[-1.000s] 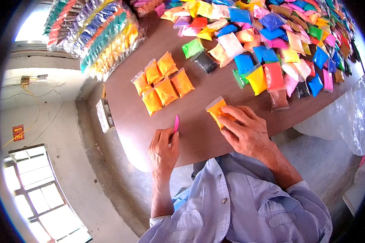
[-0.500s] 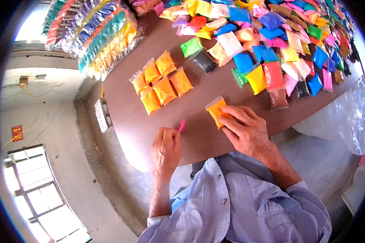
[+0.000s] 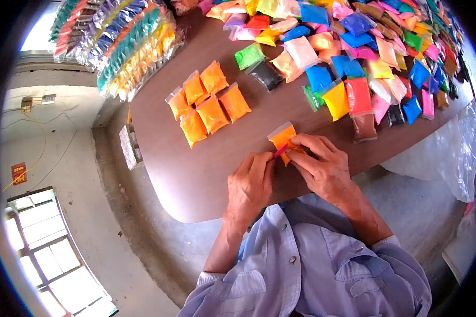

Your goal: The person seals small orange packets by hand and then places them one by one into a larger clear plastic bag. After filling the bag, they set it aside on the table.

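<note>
My right hand (image 3: 322, 165) is closed on the lower right part of an orange packet (image 3: 282, 136), its clear top edge pointing away from me. Between the fingertips of my left hand (image 3: 251, 180) is a small pink strip (image 3: 281, 151), which lies against the front of that packet. The two hands almost touch. To the left, several orange packets (image 3: 212, 113) lie close together in two rows on the brown table (image 3: 195, 182).
A big heap of coloured packets (image 3: 354, 68) covers the back right of the table. Bundled packets in clear wrap (image 3: 137, 47) lie at the back left. Clear plastic sheeting (image 3: 441, 153) hangs by the right edge. A window (image 3: 58, 253) is at lower left.
My left hand has moved right and slightly up, bringing the pink strip from above the bare table to the orange packet. My right hand still holds the packet in nearly the same place.
</note>
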`<state>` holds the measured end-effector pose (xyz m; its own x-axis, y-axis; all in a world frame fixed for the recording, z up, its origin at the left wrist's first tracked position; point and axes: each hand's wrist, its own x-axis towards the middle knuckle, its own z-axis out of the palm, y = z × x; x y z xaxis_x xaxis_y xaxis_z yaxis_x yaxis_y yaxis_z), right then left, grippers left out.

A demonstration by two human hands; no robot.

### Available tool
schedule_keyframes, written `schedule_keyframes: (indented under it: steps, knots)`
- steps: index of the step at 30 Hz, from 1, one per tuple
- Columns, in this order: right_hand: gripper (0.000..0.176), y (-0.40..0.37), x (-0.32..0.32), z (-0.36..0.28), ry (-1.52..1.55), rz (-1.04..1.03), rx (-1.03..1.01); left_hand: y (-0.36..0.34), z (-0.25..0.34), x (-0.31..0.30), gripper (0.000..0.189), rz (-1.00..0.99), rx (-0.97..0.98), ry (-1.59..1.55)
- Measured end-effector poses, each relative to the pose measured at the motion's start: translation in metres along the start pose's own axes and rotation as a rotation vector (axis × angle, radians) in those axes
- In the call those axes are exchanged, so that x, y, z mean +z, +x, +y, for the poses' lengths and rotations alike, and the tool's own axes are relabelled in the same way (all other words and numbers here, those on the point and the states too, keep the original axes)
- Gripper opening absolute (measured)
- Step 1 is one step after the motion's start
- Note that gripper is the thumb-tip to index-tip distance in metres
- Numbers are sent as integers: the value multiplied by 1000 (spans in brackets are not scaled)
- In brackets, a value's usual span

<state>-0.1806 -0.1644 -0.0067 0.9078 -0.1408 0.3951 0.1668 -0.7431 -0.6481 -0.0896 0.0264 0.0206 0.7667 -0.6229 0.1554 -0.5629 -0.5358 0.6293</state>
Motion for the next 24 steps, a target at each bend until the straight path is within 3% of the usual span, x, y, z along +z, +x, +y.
schedule_keyframes:
  steps: [2, 12, 17, 24]
  knots:
    - [34, 1, 0, 0, -9, -14, 0, 5, -2, -5, 10, -19, -8, 162]
    - [32, -1, -2, -1, -1, 5, 15, 22, -3, -7, 8, 96, -79, 68]
    - [35, 0, -3, 0, 35, 26, -17, 15, 14, -3, 7, 30, 1, 42]
    - [32, 0, -1, 0, 38, 21, -28, 38, -9, 2, 6, 34, 35, 75]
